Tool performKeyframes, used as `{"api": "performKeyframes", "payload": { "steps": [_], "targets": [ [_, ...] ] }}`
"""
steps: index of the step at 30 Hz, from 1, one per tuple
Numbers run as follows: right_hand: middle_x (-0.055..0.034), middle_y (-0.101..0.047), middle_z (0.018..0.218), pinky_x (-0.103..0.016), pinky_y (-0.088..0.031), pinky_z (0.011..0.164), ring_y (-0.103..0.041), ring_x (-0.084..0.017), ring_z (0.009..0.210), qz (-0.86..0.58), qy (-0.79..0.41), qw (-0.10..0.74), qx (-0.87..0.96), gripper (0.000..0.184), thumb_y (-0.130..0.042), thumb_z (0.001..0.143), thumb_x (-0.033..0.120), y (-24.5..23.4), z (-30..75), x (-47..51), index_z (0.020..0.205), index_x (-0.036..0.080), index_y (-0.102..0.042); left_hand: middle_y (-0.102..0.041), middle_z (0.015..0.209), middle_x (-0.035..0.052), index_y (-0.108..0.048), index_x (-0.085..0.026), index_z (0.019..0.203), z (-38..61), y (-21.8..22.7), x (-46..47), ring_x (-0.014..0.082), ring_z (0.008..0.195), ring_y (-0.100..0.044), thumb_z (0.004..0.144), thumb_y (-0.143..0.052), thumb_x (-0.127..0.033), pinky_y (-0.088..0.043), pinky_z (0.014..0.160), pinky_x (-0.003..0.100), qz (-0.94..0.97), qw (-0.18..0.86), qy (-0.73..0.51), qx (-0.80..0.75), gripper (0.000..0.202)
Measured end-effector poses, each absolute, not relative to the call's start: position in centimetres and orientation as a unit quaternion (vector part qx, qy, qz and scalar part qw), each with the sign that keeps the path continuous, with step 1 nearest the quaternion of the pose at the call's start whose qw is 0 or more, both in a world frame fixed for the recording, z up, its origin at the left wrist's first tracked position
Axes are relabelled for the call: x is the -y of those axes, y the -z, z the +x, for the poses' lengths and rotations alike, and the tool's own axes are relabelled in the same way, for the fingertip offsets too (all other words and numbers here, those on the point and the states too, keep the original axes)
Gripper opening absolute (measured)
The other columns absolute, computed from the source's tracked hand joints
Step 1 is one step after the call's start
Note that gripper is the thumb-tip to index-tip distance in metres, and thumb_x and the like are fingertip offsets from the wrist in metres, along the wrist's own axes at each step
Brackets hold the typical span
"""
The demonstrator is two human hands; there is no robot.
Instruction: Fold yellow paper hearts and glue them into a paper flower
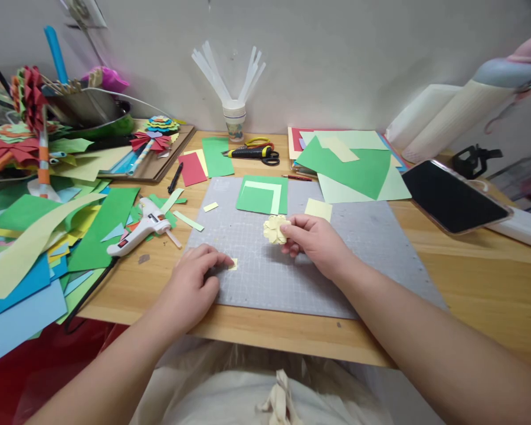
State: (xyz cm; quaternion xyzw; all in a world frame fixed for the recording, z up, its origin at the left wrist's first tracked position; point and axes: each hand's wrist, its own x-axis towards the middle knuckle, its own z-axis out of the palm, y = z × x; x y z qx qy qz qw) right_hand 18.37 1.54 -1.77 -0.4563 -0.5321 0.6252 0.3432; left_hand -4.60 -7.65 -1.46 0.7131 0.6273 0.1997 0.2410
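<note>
Between the thumb and fingers of my right hand [312, 239] is a pale yellow paper flower [275, 229], raised over the grey cutting mat [269, 277]. My left hand [199, 273] rests at the mat's left side, index finger stretched out and thumb apart. Its fingertip touches a small pale yellow paper scrap [234, 264] lying flat. Behind the flower lies a green paper square [256, 199] with a light green L-shaped strip [265, 188] on it. A pale yellow paper square [318, 209] is partly behind my right hand.
A white glue gun [142, 227] lies left of the mat among paper scraps. Scissors [271, 156], a black pen [175, 178] and a paper cup [235, 121] of white sticks stand or lie behind. Coloured sheets [345, 165] and a phone [455, 195] are at right.
</note>
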Motion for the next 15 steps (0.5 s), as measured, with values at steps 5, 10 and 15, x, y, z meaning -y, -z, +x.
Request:
{"api": "performKeyframes", "payload": {
  "steps": [5,10,15],
  "targets": [
    [0.0017,-0.057,0.06,-0.019,-0.042,0.044,-0.056,-0.009,0.051,-0.454,-0.627,0.344,0.531,0.02,-0.063,0.076,0.033,1.79,18.41,-1.57,0.066,0.017,-0.057,-0.057,0.094,0.003,-0.067,-0.023,0.106,-5.02,1.62,7.35,0.0236,0.095,-0.054,0.072,-0.042,-0.006,-0.042,0.088,0.041,0.714,0.224,-0.198,-0.634,0.046],
    [0.0017,-0.056,0.06,-0.019,-0.042,0.044,-0.056,-0.008,0.05,-0.457,-0.627,0.344,0.529,0.02,-0.063,0.076,0.032,1.75,18.41,-1.56,0.065,0.017,-0.057,-0.057,0.096,0.0036,-0.066,-0.024,0.112,-5.47,1.52,7.15,0.0241,0.097,-0.054,0.073,-0.043,-0.008,-0.041,0.09,0.043,0.721,0.205,-0.18,-0.637,0.048],
    [0.0015,-0.057,0.06,-0.017,-0.043,0.045,-0.056,-0.008,0.051,-0.46,-0.627,0.346,0.525,0.019,-0.063,0.078,0.031,1.62,18.39,-1.38,0.066,0.016,-0.058,-0.057,0.093,0.004,-0.057,-0.023,0.126,-5.1,1.05,7.38,0.0243,0.094,-0.054,0.082,-0.049,-0.018,-0.042,0.088,0.043,0.715,0.201,-0.206,-0.637,0.045]
  ]
}}
